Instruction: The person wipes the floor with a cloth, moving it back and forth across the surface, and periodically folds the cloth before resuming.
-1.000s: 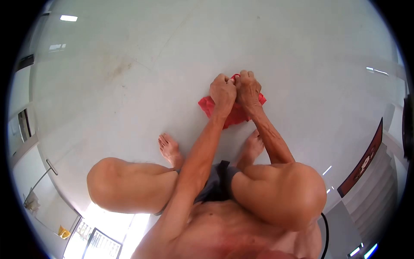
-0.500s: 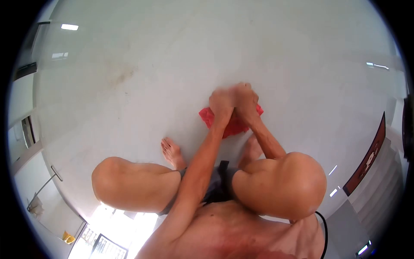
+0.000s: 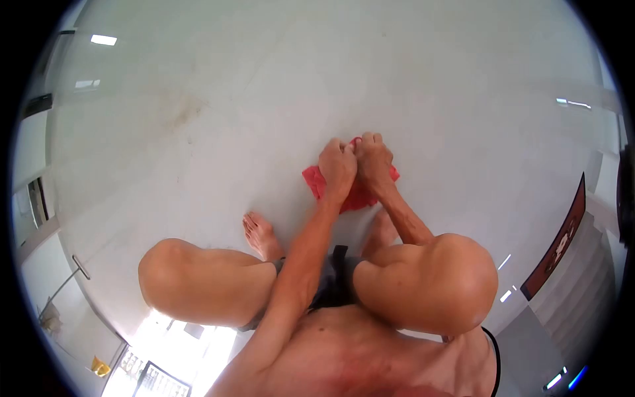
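A piece of red cloth (image 3: pixel 359 198) hangs from my two hands, low over the pale floor and between my bare feet. My left hand (image 3: pixel 338 164) has its fingers curled round the cloth's upper edge. Right beside it, my right hand (image 3: pixel 374 157) is closed on the same cloth, with a bit of red showing between the two hands. The fingertips are partly hidden, and the cloth's side corners stick out past both wrists.
Glossy pale floor (image 3: pixel 264 79) spreads around me, with a brownish smudge (image 3: pixel 185 112) at the upper left. My bent knees frame my arms. A dark red framed panel (image 3: pixel 555 245) stands at the right, and a yellow object (image 3: pixel 100 366) lies at the lower left.
Both hands have lowered slightly and turned a little, and a bit of red now shows between them. The hands look less blurred. The whole view has shifted slightly.
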The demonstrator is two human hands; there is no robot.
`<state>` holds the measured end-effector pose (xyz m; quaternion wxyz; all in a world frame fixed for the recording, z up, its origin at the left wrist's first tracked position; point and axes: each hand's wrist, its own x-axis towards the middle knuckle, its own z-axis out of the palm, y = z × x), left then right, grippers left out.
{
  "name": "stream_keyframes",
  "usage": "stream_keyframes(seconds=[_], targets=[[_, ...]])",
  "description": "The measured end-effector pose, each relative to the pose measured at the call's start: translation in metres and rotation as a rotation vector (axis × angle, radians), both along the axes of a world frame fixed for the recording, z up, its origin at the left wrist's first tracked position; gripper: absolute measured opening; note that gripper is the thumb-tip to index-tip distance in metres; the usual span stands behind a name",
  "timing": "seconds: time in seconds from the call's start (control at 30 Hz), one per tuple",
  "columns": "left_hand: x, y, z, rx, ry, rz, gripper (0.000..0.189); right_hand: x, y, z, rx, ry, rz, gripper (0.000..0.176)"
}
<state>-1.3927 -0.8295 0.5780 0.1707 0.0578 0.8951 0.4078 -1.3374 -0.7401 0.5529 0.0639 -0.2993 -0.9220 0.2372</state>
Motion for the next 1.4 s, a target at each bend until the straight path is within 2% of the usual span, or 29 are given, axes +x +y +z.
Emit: stream_keyframes(seconds=[0.07,0.17,0.2,0.3,0.4,0.47,0.53,0.7,0.8,0.87,0.93,1.0,1.07,1.23,1.4], targets=[[0.012,-0.005,0.011,0.051,-0.052,0.034,0.019,0.007,-0.01,0.003,-0.081,-0.059,-0.06,0.019],[-0.003,0.003,-0.001,-0.004,-0.053,0.023,0.018,-0.016,0.007,0.005,-0.001,0.006,0.015,0.019],[-0.006,0.005,-0.003,0.014,-0.045,0.027,0.019,-0.02,0.006,0.01,-0.015,0.013,-0.041,0.017],[0.01,-0.007,-0.018,0.127,0.044,-0.007,0.019,0.007,-0.004,-0.009,0.054,0.132,-0.019,0.014],[0.047,-0.02,-0.013,0.091,0.084,-0.005,0.019,0.041,-0.026,0.001,0.011,0.055,-0.061,0.011],[0.037,-0.016,-0.024,0.065,0.083,-0.036,0.019,0.03,-0.012,-0.007,0.052,0.11,0.032,0.01],[0.018,0.0,0.003,0.061,0.119,-0.112,0.02,0.02,0.001,-0.01,0.092,0.162,0.091,0.01],[-0.012,0.026,-0.02,0.116,0.178,-0.174,0.017,-0.004,0.027,0.0,0.113,0.264,-0.075,0.011],[0.006,0.012,-0.005,0.179,0.302,-0.176,0.016,0.016,0.027,-0.017,0.147,0.232,-0.063,0.013],[0.024,-0.017,-0.02,0.137,0.421,-0.251,0.023,0.026,0.012,-0.009,0.153,0.279,-0.07,0.018],[0.047,-0.037,-0.017,0.069,0.564,-0.346,0.036,0.028,-0.013,0.022,0.172,0.292,-0.057,0.025],[0.064,-0.053,-0.021,-0.046,0.63,-0.44,0.048,0.03,-0.028,0.047,0.241,0.183,0.015,0.035],[0.074,-0.057,-0.027,-0.215,0.62,-0.518,0.061,0.04,-0.029,0.031,0.256,0.184,0.062,0.042],[0.072,-0.046,-0.029,-0.283,0.683,-0.599,0.066,0.063,-0.022,0.019,0.211,0.212,0.081,0.046],[0.067,0.023,-0.034,-0.085,0.696,-0.864,0.065,0.097,0.024,-0.001,0.229,0.223,-0.272,0.048]])
